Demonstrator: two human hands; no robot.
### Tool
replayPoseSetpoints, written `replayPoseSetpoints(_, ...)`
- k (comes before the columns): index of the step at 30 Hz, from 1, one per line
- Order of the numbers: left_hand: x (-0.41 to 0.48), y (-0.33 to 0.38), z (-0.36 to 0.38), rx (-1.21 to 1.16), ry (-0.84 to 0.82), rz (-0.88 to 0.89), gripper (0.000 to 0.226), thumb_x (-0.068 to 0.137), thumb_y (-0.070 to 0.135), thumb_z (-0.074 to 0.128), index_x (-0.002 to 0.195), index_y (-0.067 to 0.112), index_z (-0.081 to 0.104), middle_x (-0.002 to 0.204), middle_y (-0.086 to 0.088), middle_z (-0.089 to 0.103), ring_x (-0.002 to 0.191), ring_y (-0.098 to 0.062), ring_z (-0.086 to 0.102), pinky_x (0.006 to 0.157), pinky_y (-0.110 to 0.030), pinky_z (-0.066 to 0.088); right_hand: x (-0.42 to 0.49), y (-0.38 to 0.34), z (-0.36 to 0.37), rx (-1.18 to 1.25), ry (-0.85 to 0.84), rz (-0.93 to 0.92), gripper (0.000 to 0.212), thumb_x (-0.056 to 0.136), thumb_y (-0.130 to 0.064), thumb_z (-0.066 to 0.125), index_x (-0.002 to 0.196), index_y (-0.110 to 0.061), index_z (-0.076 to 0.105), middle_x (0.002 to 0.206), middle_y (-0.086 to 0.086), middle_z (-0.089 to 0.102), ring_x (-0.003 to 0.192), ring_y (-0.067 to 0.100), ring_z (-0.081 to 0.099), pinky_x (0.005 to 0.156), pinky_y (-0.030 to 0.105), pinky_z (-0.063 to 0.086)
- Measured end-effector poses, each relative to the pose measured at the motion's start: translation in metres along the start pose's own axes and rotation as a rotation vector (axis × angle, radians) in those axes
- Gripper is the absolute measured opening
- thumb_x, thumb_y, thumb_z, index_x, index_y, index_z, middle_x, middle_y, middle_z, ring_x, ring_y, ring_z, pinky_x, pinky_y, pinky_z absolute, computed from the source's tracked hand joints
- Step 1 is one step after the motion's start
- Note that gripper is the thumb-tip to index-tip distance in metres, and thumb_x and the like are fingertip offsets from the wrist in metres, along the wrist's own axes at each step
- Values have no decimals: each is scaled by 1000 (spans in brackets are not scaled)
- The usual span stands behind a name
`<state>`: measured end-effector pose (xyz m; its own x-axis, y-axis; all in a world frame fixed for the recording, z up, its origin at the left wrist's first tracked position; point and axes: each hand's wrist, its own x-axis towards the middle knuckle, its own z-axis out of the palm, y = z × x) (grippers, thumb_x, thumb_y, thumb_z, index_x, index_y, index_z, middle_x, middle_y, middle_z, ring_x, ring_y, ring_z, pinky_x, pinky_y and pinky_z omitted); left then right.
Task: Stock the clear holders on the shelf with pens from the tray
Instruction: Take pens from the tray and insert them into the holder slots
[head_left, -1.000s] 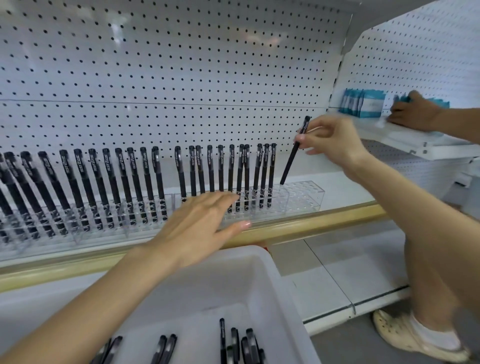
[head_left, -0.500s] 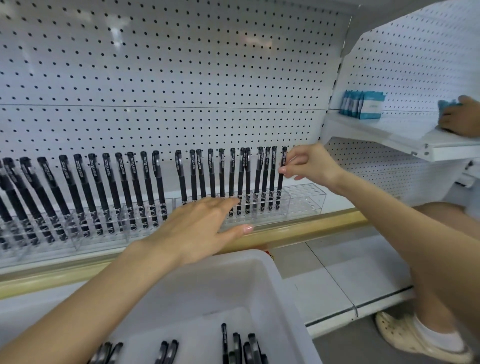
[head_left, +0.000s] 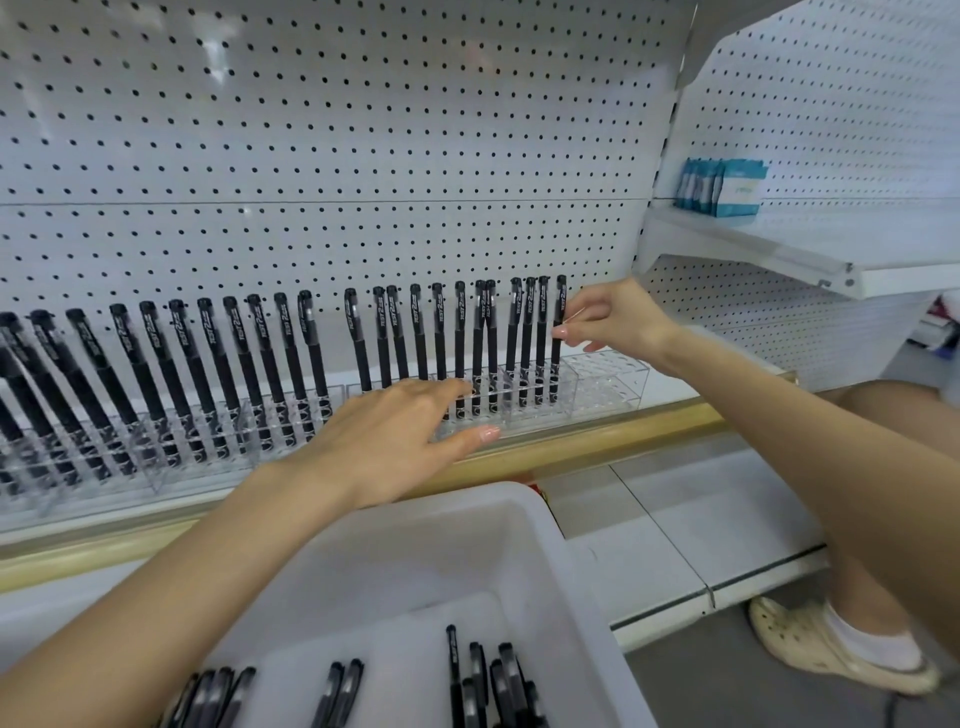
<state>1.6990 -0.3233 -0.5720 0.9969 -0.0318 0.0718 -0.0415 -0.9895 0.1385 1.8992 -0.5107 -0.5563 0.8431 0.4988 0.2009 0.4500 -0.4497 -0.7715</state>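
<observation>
Rightmost pen (head_left: 559, 312) being pinched upright by the right hand (head_left: 615, 317), tip being seated in the clear holder (head_left: 540, 402) on the shelf (head_left: 649, 423), left hand (head_left: 389, 441) being rested flat on the holder, fingers straight, spare pens (head_left: 467, 675) being kept in the tray (head_left: 519, 519) below

Black pens (head_left: 460, 343) stand in clear holders (head_left: 608, 384); others lie in the white tray (head_left: 524, 525).

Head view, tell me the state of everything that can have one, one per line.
Left hand, open, fingers straight, over the filled holders.
Right hand, pinching the rightmost pen.
Rightmost pen, upright, standing in a slot.
End holder, empty.
Tray, loose pens lying inside.
</observation>
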Motion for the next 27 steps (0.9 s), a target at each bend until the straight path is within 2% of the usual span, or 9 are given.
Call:
replayPoseSetpoints(3, -1, 1, 0, 4, 1, 18, 69, 91, 65, 26, 149, 29, 25, 155, 8, 28, 140, -12, 31, 111, -36, 30, -5, -1, -6, -54, -17, 0, 30, 79, -14, 77, 104, -3, 66, 85, 13, 72, 80, 20, 67, 71, 28, 57)
replayPoseSetpoints(6, -3, -4, 5, -18, 40, 65, 70, 89, 65, 26, 148, 26, 30, 154, 7, 31, 140, -10, 30, 113, -32, 26, -11, -2, -13, -166, -50, 0, 37, 78, -22, 77, 109, -6, 66, 91, 8, 74, 91, 25, 69, 81, 41, 58)
replayPoseSetpoints(8, -8, -5, 7, -27, 85, 97, 75, 85, 67, 23, 146, 24, 33, 152, 5, 34, 139, -9, 30, 115, -29, 23, -19, -5, -16, -254, -67, -25, 40, 79, -26, 76, 112, -7, 65, 94, 7, 74, 89, 23, 69, 77, 35, 58)
replayPoseSetpoints(11, -21, -1, 11, 9, 93, 133, 74, 85, 63, 21, 147, 24, 30, 156, 4, 27, 143, -9, 23, 115, -24, 10, -37, -15, -17, -432, -78, -120, 40, 78, -34, 75, 111, -12, 66, 99, 4, 73, 83, 9, 66, 71, 13, 52)
replayPoseSetpoints(14, -39, 0, 13, 66, 86, 139, 72, 87, 63, 19, 149, 26, 25, 157, 4, 22, 145, -10, 18, 114, -25, 4, -61, -30, -11, -623, -140, -236, 45, 78, -42, 71, 114, -15, 66, 107, 0, 71, 90, 8, 65, 83, 21, 51)
replayPoseSetpoints(18, -78, -7, 19, 74, 78, 147, 75, 87, 66, 20, 149, 24, 26, 156, 2, 26, 143, -13, 24, 117, -30, 11, -101, -55, 20, -722, -287, -372, 52, 79, -48, 66, 120, -17, 64, 114, -6, 62, 91, 10, 59, 82, 24, 49)
replayPoseSetpoints(20, -103, -10, 25, 100, 55, 152, 73, 88, 65, 22, 149, 25, 27, 155, 2, 28, 140, -14, 28, 113, -29, 17, -125, -63, 41, -728, -374, -463, 57, 78, -55, 58, 120, -17, 64, 116, -1, 63, 95, 14, 60, 85, 31, 51)
replayPoseSetpoints(24, -168, -16, 49, 116, -81, 106, 77, 87, 73, 12, 145, 27, 33, 153, -3, 31, 138, -23, 32, 111, -43, 34, -189, -67, 90, -683, -576, -466, 65, 78, -65, 42, 125, -24, 58, 125, -4, 57, 112, 14, 53, 96, 36, 45)
replayPoseSetpoints(27, -223, -20, 72, 135, -191, 43, 79, 87, 72, 9, 141, 24, 41, 148, -6, 39, 133, -25, 42, 105, -43, 42, -235, -58, 124, -630, -745, -457, 68, 80, -67, 38, 133, -26, 50, 133, -6, 48, 123, 14, 44, 101, 35, 41)
